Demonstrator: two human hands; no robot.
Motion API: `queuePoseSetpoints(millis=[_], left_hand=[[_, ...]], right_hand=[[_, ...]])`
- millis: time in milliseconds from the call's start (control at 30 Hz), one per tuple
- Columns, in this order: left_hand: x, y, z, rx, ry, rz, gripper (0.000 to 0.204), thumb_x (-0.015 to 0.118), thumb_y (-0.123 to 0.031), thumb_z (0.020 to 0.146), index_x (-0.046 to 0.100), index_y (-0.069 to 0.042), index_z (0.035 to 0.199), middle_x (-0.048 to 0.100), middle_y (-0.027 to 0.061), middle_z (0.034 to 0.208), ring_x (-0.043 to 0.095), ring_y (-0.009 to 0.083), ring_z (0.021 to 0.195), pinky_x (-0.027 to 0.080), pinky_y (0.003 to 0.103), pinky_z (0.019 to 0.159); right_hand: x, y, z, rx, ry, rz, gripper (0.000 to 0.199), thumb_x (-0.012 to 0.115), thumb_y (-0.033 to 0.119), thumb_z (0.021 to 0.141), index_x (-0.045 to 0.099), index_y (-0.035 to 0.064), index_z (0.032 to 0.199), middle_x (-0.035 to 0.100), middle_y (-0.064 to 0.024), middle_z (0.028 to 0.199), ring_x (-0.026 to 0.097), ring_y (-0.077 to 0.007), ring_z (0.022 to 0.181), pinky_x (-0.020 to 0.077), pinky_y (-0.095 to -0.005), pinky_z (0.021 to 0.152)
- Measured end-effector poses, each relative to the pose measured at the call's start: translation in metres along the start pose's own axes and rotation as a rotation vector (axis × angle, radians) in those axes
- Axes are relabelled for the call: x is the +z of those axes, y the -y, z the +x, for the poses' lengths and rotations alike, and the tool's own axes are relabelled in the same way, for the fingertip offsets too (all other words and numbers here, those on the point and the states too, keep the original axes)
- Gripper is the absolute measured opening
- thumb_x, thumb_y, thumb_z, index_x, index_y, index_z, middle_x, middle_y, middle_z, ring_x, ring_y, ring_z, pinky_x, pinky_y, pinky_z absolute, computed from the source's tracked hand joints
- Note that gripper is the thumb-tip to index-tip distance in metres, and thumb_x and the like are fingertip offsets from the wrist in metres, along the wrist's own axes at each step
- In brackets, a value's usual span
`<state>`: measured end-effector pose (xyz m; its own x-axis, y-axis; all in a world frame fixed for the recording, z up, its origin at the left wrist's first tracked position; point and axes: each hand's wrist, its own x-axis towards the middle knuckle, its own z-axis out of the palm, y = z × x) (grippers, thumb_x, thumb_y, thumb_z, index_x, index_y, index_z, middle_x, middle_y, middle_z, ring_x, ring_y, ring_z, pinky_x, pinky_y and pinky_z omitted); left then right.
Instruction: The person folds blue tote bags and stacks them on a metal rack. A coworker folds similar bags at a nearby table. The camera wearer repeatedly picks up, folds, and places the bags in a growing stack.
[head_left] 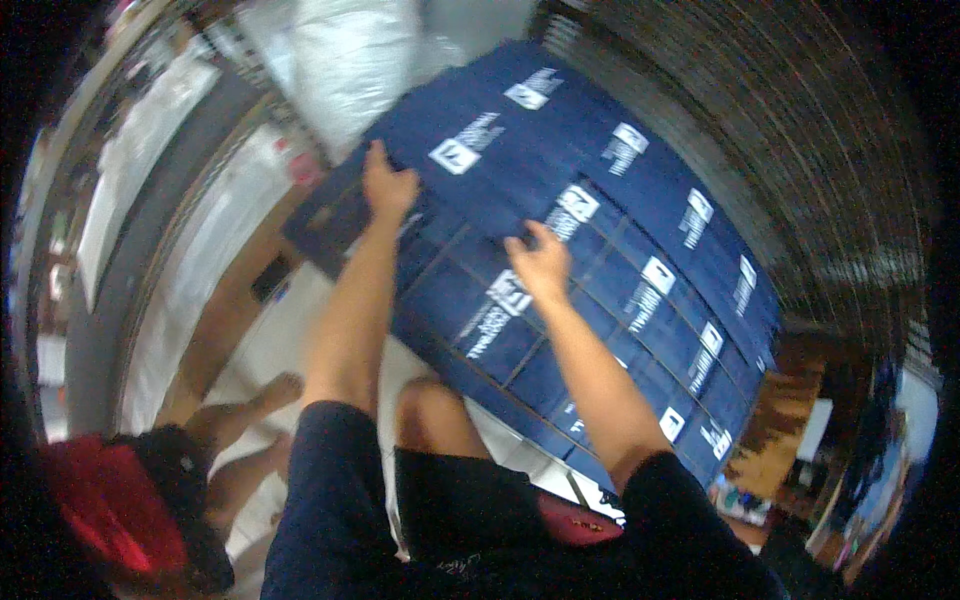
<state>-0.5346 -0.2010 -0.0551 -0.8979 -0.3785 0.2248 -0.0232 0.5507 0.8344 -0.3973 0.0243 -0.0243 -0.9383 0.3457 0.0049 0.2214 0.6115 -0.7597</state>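
Observation:
A large stack of dark blue boxes, closely packed and marked with white print, fills the middle of the head view. At its left edge my left hand reaches over the boxes, fingers stretched out and thumb spread to the side. My right hand is over the middle of the stack, its fingers bent and apart, with nothing visible between them. Blur hides whether either palm presses on the cardboard.
Corrugated dark sheeting rises behind the boxes. A white plastic-wrapped bundle stands at the far left of the stack. Another person in a red garment is at lower left. Brown cardboard and assorted items lie at right.

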Motion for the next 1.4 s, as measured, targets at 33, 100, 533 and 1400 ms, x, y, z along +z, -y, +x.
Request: queuePoseSetpoints(millis=[33,100,533,1400], left_hand=[[-0.007,-0.019,-0.011,0.052,-0.073,0.057,0.072,0.065,-0.008,0.063,0.043,0.002,0.13,0.048,0.0223,0.129,0.045,0.036,0.121,0.035,0.039,0.103],[-0.028,-0.055,-0.034,0.052,-0.135,0.014,0.061,0.063,-0.006,0.062,0.049,0.001,0.121,0.049,0.0206,0.123,0.045,0.0347,0.117,0.037,0.041,0.099],[-0.133,-0.155,-0.316,-0.01,0.405,-0.462,0.072,0.065,-0.011,0.073,0.033,-0.01,0.137,0.052,0.0117,0.112,0.055,0.0242,0.075,0.048,0.036,0.069],[-0.141,-0.158,-0.36,0.286,0.564,0.278,0.066,0.061,-0.012,0.083,0.031,-0.017,0.141,0.052,0.0104,0.11,0.054,0.0239,0.086,0.045,0.035,0.072]], right_hand=[[-0.014,0.002,-0.009,-0.105,-0.048,0.034,0.048,0.072,0.032,0.072,0.063,0.0032,0.11,0.062,-0.019,0.107,0.058,-0.0343,0.103,0.0446,-0.0395,0.091],[-0.049,0.021,-0.033,0.08,0.039,0.168,0.045,0.073,0.03,0.074,0.063,0.0002,0.107,0.062,-0.0174,0.108,0.06,-0.0278,0.099,0.0447,-0.0361,0.088],[-0.277,-0.157,-0.205,-0.078,-0.301,0.26,0.041,0.066,0.009,0.084,0.052,-0.004,0.121,0.064,-0.0174,0.099,0.061,-0.0234,0.084,0.0506,-0.0332,0.074],[-0.85,-0.181,-0.406,0.71,-1.273,-0.97,0.037,0.063,0.02,0.077,0.06,0.012,0.113,0.058,-0.0108,0.111,0.059,-0.0303,0.101,0.0492,-0.041,0.085]])
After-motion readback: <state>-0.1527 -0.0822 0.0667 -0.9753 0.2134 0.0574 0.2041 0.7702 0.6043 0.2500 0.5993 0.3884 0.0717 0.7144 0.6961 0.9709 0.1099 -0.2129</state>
